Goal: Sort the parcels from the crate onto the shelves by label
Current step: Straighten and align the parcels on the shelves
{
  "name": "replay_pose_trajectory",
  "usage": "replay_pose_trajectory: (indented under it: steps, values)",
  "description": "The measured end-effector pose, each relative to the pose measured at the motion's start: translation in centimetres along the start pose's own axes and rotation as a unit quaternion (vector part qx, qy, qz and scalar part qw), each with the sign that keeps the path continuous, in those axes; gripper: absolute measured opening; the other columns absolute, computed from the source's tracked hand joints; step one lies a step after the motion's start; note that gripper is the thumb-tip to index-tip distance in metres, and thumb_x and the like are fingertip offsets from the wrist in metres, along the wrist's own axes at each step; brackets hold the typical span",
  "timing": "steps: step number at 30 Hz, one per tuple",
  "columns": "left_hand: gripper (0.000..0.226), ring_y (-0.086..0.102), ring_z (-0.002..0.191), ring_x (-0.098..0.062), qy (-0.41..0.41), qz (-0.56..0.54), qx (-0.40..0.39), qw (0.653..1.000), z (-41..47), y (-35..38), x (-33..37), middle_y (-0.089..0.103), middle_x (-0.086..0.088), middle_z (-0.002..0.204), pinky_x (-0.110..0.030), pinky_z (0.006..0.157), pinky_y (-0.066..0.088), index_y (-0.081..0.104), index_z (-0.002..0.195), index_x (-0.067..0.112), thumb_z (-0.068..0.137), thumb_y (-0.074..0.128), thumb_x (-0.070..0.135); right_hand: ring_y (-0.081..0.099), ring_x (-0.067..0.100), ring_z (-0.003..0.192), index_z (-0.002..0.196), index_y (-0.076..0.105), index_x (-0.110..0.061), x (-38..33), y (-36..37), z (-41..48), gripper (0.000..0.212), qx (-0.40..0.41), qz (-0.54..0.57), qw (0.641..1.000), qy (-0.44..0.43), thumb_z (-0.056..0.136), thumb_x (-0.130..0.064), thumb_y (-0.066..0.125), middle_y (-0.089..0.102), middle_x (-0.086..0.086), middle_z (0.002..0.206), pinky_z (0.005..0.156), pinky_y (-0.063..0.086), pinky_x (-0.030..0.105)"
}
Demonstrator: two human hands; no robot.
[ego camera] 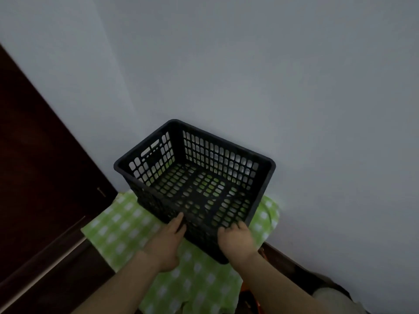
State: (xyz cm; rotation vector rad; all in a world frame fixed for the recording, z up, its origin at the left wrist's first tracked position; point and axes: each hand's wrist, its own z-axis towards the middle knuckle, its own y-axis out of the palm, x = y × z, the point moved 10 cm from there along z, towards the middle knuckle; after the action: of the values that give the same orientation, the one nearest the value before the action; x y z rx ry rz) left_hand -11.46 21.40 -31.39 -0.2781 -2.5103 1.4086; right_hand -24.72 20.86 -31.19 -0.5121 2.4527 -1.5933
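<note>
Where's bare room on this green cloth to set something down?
Bare green cloth lies left of the black crate and in front of it, nearer the person. Right of it only a narrow strip. The left hand and right hand crowd its near rim.

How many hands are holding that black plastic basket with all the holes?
2. The left hand grips the near rim of the black perforated plastic crate towards its left end; the right hand curls over the same rim further right. No other hand shows.

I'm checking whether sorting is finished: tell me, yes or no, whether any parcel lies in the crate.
No: the black crate shows only its bare perforated floor, the green checked cloth visible through the holes.
</note>
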Motion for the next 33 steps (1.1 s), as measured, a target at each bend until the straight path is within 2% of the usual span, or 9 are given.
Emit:
replay_pose_trajectory:
  steps: [3, 6, 9, 11, 15, 18, 24, 29, 33]
  values:
    - [0.085, -0.014, 0.146, -0.018, -0.027, -0.001, -0.007, 1.0, -0.1, 0.4, -0.2, -0.031, -0.003, 0.154, -0.025, 0.118, 0.013, 0.001, 0.153, 0.015, 0.09, 0.056, 0.022, 0.05, 0.033, 0.115, 0.118, 0.047, -0.002, -0.2, 0.3, 0.8, 0.027, -0.023, -0.008, 0.999, -0.023, 0.092, -0.004, 0.049, 0.06, 0.018, 0.119, 0.098, 0.034, 0.037]
    - [0.085, -0.009, 0.147, -0.019, -0.075, -0.035, -0.001, 0.997, -0.4, -0.1, -0.6, -0.016, -0.005, 0.159, -0.024, 0.117, 0.008, 0.001, 0.154, 0.016, 0.09, 0.056, 0.024, 0.05, 0.032, 0.115, 0.124, 0.045, -0.002, -0.2, 0.6, 1.1, 0.034, -0.046, -0.03, 0.998, -0.022, 0.091, -0.007, 0.052, 0.057, 0.017, 0.123, 0.098, 0.035, 0.038]
    - [0.084, -0.003, 0.148, -0.021, -0.124, -0.075, 0.024, 0.989, -2.4, -1.0, -1.8, -0.008, -0.007, 0.16, -0.023, 0.116, 0.005, -0.002, 0.153, 0.017, 0.091, 0.055, 0.027, 0.035, 0.036, 0.131, 0.148, 0.014, 0.0, -1.7, -0.9, 1.4, 0.066, -0.002, -0.028, 1.0, -0.001, 0.096, -0.023, 0.048, 0.037, 0.022, 0.142, 0.109, 0.026, 0.045]
    - [0.083, 0.001, 0.148, -0.022, -0.171, -0.094, 0.04, 0.98, -5.5, -1.2, -3.7, -0.003, -0.008, 0.161, -0.025, 0.117, 0.007, 0.0, 0.154, 0.017, 0.092, 0.054, 0.026, 0.023, 0.035, 0.138, 0.15, 0.004, -0.003, -5.8, -3.0, 1.3, 0.082, 0.042, -0.02, 0.998, -0.052, 0.092, -0.034, 0.054, 0.026, 0.02, 0.149, 0.115, 0.017, 0.046]
    - [0.079, 0.027, 0.141, -0.028, -0.3, -0.158, 0.063, 0.939, -15.4, 0.3, -9.3, 0.018, -0.011, 0.156, -0.034, 0.114, 0.029, 0.009, 0.153, 0.014, 0.09, 0.055, 0.026, 0.025, 0.032, 0.137, 0.147, 0.019, -0.007, -18.2, -6.8, -1.0, 0.078, 0.089, -0.041, 0.972, -0.214, 0.087, -0.037, 0.06, 0.031, 0.016, 0.145, 0.116, 0.014, 0.042]
    - [0.075, 0.038, 0.135, -0.028, -0.397, -0.217, 0.071, 0.889, -25.2, 3.7, -13.1, 0.028, -0.01, 0.152, -0.038, 0.109, 0.036, 0.012, 0.152, 0.012, 0.091, 0.054, 0.027, 0.033, 0.03, 0.131, 0.142, 0.029, -0.01, -27.8, -7.5, -4.7, 0.068, 0.082, -0.061, 0.944, -0.314, 0.086, -0.033, 0.059, 0.037, 0.013, 0.139, 0.111, 0.023, 0.038]
    - [0.074, 0.042, 0.132, -0.03, -0.564, -0.287, 0.107, 0.767, -49.2, 14.1, -15.9, 0.035, -0.01, 0.147, -0.04, 0.106, 0.039, 0.014, 0.152, 0.013, 0.091, 0.053, 0.027, 0.034, 0.026, 0.135, 0.148, 0.024, -0.017, -48.6, -5.0, -19.2, 0.068, 0.06, -0.074, 0.87, -0.485, 0.09, -0.027, 0.057, 0.031, 0.009, 0.147, 0.113, 0.026, 0.034]
    - [0.077, 0.038, 0.136, -0.029, -0.68, -0.343, 0.13, 0.635, -69.8, 26.0, -12.4, 0.03, -0.009, 0.152, -0.041, 0.107, 0.038, 0.009, 0.153, 0.015, 0.092, 0.055, 0.024, 0.035, 0.021, 0.134, 0.148, 0.028, -0.022, -63.7, 1.3, -37.5, 0.059, 0.058, -0.094, 0.758, -0.642, 0.093, -0.021, 0.05, 0.032, 0.002, 0.147, 0.112, 0.028, 0.031]
    - [0.078, 0.04, 0.135, -0.027, -0.753, -0.37, 0.137, 0.527, -83.8, 35.6, -6.7, 0.032, -0.008, 0.151, -0.041, 0.106, 0.041, 0.008, 0.153, 0.015, 0.092, 0.056, 0.021, 0.037, 0.016, 0.133, 0.146, 0.031, -0.024, -71.8, 7.3, -52.1, 0.055, 0.041, -0.117, 0.666, -0.736, 0.094, -0.02, 0.048, 0.036, -0.002, 0.145, 0.11, 0.03, 0.029]
